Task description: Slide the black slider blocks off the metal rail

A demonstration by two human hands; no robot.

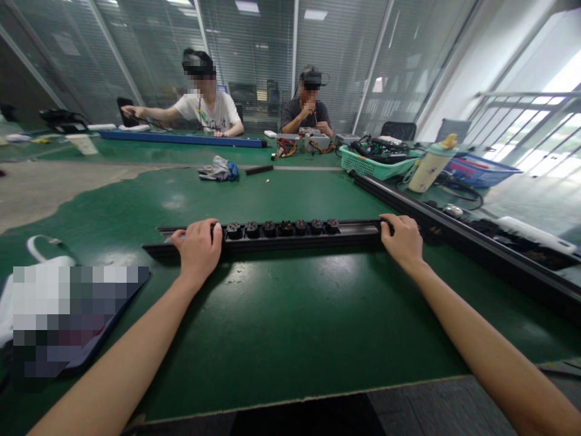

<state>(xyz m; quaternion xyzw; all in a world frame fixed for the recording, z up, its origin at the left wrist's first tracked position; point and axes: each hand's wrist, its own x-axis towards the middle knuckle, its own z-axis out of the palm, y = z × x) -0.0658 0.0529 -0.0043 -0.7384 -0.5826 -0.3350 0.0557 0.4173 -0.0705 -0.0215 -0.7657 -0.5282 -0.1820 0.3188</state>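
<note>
A long black metal channel (299,244) lies crosswise on the green table, with a row of several round black socket modules (286,227) seated along its middle. My left hand (200,247) is closed around the channel left of the sockets, its thumb and fingertips at the leftmost one. The channel's left end sticks out past that hand. Over at the right end, my right hand (403,241) pinches the channel between thumb and fingers. A bare stretch of channel shows between the last socket and that hand. The undersides of both hands' grips are hidden.
Longer black rails (454,236) run along the right side, near a green basket (376,166) of cables and a cream bottle (429,166). A glove (218,169) lies ahead. A pixelated device (109,303) sits at left. Two people work across the table behind a blue bar (181,139).
</note>
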